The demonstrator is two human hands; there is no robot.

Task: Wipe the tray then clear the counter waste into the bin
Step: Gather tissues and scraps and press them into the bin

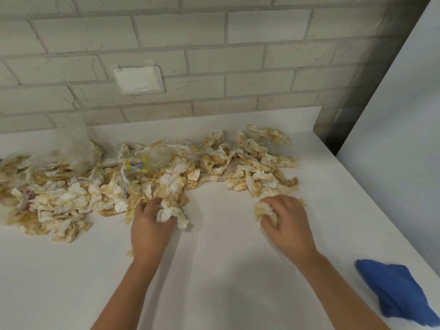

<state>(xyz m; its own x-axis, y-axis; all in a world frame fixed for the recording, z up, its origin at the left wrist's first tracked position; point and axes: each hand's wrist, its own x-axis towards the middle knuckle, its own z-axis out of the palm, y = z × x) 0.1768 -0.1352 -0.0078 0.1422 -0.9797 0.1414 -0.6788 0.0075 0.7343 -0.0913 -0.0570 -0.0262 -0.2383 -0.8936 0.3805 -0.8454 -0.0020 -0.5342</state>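
Both are grasping: the left hand (150,226) curls round a white wad (170,214) at the pile's (71,194) near edge, the right hand (287,226) round a yellowed wad (264,209).

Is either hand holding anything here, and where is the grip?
The left hand grips a crumpled stained tissue wad by its near side; the right hand grips a smaller wad, bunched under its fingers.

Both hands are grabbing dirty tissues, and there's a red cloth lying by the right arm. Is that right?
Almost. The cloth is blue, not red; the head view shows it. The left hand and right hand are each grabbing dirty tissues, and the cloth lies by the right arm.
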